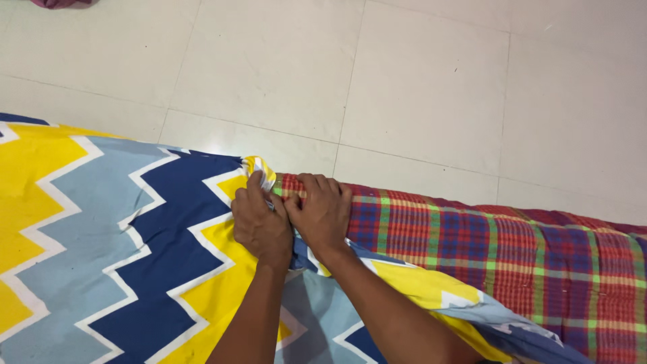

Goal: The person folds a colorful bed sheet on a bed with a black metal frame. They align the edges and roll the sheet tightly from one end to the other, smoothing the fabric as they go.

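The zigzag sheet (121,249), yellow, blue and white, covers the left of the frame, its edge bunched at centre where it meets the plaid mattress (512,249). The left hand (259,226) and right hand (323,212) are both closed on that edge; pulling evenly would likely keep it smooth. No containers show on the tiled floor (404,81).

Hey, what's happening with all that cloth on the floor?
A person is bent over a red plaid mattress lying on a pale tiled floor. Both hands are pressed together at its edge: the left hand and the right hand grip the bunched border of a zigzag sheet in yellow, navy and light blue. The sheet covers the left part of the mattress; the right part lies bare. A bit of dark purple cloth shows at the top-left corner.
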